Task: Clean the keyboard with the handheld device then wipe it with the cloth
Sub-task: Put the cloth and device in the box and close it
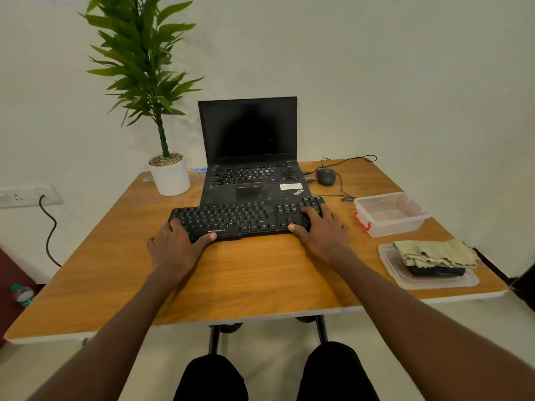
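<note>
Keyboard (246, 219), black, lies across the middle of the wooden counter (260, 279), its far edge against the front of an open laptop (249, 157) with a dark screen. Left hand (176, 244) grips the keyboard's near-left corner, thumb along the front edge and fingers curled over the end keys. Right hand (321, 230) covers the right end, fingers spread over the number pad, thumb at the front edge (both grips thus closed on the keyboard). Folded green cloth (434, 253) rests on a dark flat object (437, 271), possibly the handheld device, though too little shows to tell; both sit on a clear plastic lid (405, 280) at the counter's right edge. Clear container (390, 214) with a red latch stands just beyond the lid. Mouse (326, 176) lies right of the laptop; potted plant (169, 175) stands to its left.
</note>
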A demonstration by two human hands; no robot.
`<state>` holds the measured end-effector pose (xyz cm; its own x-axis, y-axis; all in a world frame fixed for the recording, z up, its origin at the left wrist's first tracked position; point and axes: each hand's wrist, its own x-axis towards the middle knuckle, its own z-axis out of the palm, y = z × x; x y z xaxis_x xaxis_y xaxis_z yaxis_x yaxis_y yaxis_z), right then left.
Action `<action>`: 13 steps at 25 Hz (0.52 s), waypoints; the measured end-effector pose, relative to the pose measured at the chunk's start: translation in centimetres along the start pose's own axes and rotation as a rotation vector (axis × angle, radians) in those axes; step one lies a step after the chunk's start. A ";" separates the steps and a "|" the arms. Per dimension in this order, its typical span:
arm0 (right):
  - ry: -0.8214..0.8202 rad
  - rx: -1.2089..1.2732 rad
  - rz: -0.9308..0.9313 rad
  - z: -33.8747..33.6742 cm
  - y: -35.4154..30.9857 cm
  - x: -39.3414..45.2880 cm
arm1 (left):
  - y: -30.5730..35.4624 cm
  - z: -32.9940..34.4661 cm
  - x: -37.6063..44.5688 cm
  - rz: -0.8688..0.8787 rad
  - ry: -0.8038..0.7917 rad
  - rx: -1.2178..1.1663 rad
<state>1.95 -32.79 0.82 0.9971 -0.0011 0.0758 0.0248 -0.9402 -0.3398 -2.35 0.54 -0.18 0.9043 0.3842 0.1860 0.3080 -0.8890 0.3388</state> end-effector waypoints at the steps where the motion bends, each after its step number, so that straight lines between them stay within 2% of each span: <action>1: 0.007 0.010 -0.013 -0.5 -0.1 -0.3 | 0.3 -0.2 -0.5 -0.017 0.011 -0.028; 3: 0.106 0.080 -0.073 -1.5 0.0 -1.7 | 1.7 -0.5 -2.4 -0.008 0.090 -0.108; 5: 0.261 0.083 -0.170 -3.3 1.0 -3.4 | 4.9 -0.8 -5.2 0.080 0.155 -0.207; 7: 0.400 0.071 -0.235 -6.1 2.9 -5.0 | 9.2 -0.5 -8.1 0.194 0.146 -0.316; 9: 0.521 0.147 -0.172 -9.0 6.1 -6.8 | 14.4 0.3 -10.7 0.301 0.027 -0.472; 11: 0.617 0.195 0.001 -11.6 10.3 -8.5 | 20.0 1.0 -13.1 0.352 -0.163 -0.617; 13: 0.641 0.175 0.201 -13.2 15.3 -10.0 | 25.3 2.1 -15.0 0.390 -0.328 -0.684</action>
<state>-8.59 -51.63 7.23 0.7458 -0.4211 0.5162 -0.0906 -0.8318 -0.5476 -7.45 -28.25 3.67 0.9809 -0.1041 0.1642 -0.1943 -0.5556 0.8084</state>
